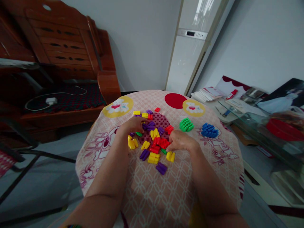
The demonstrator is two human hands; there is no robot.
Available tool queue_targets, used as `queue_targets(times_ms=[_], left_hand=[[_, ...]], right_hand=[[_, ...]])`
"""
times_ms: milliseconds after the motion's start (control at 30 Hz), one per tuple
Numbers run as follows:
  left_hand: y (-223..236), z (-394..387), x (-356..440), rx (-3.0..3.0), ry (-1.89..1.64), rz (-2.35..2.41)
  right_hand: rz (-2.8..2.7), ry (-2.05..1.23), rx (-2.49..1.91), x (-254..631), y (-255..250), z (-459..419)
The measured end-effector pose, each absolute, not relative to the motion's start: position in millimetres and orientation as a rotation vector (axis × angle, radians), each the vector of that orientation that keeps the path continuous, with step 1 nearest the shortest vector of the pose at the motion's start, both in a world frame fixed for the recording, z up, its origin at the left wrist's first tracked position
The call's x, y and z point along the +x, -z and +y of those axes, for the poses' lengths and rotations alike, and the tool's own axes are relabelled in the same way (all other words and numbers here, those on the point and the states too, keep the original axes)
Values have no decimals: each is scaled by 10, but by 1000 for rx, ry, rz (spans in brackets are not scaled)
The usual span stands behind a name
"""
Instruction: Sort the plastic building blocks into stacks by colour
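Observation:
Small plastic building blocks in red, yellow, purple and green lie loosely piled in the middle of a round table. My left hand reaches in from the left, its fingers bent over the pile beside the purple blocks. What lies between those fingertips is mostly hidden. On the right of the pile, my right hand has thumb and fingers closed at the edge of a group of red blocks. A yellow block sits just below its thumb. Nearer to me are yellow blocks and a purple block.
Right of the pile stand a green block cluster and a blue block cluster. A patterned cloth covers the table. A wooden bench is behind left, and a cluttered glass-topped stand is at right.

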State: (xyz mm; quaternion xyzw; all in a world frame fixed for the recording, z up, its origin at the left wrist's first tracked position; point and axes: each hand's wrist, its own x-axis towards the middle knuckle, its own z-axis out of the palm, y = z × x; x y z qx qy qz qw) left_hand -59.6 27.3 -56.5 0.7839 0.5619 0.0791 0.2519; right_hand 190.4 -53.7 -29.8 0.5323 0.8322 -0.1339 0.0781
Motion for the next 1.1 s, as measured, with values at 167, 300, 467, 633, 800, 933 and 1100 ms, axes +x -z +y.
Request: queue_targets(times_ms=[167, 300, 467, 633, 800, 933, 1100], left_hand=[[576, 341, -608, 2014, -638, 1509], [562, 347, -580, 1953, -842, 1432], [536, 358, -555, 1932, -962, 1413], [532, 362, -504, 1914, -1026, 1402], [528, 347, -442, 1907, -1035, 1362], [540, 339, -393, 1923, -1035, 1373], [566, 339, -335, 1931, -1041, 1358]], right_hand=[[2570, 389, 1475, 1668, 446, -563], [2747, 461, 1451, 1642, 490, -538], [2797, 511, 1756, 1982, 396, -414], [2678, 295, 2195, 2577, 280, -297], [2408, 112, 2431, 2916, 291, -270], [2298, 88, 2471, 2987, 341, -253], [2258, 15, 2462, 3008, 432, -210]])
